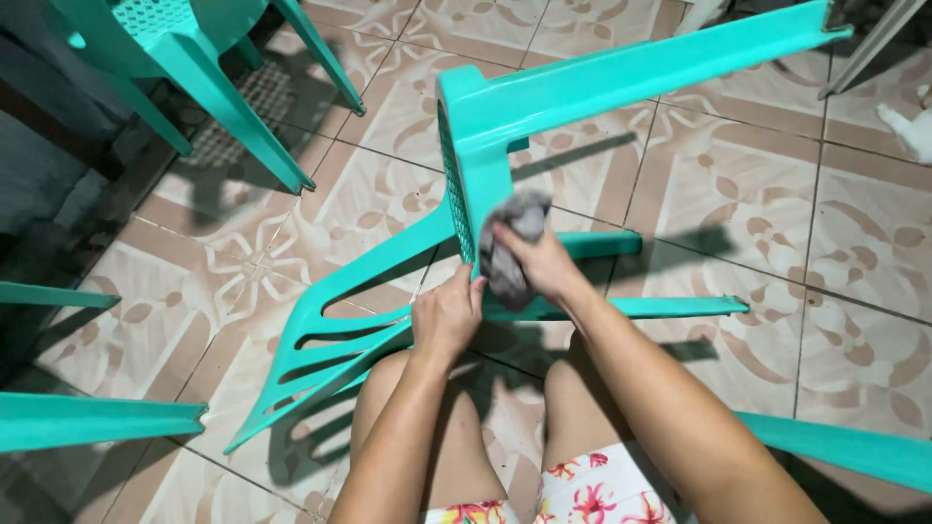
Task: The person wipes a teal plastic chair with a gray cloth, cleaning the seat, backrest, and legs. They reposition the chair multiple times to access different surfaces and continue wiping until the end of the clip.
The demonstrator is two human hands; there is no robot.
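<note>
- Two hands work on a tipped turquoise plastic chair (485, 126)
- left hand (447, 315) clenched around its seat edge
- right hand (544, 264) at one o'clock of it, pinching a grey rag (515, 243) against the seat

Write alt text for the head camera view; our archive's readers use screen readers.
Seen from above, a seated person's right hand presses a grey cloth against a turquoise plastic chair tipped on its side, while the left hand grips the chair's frame. More turquoise chairs stand around on the patterned tile floor.
</note>
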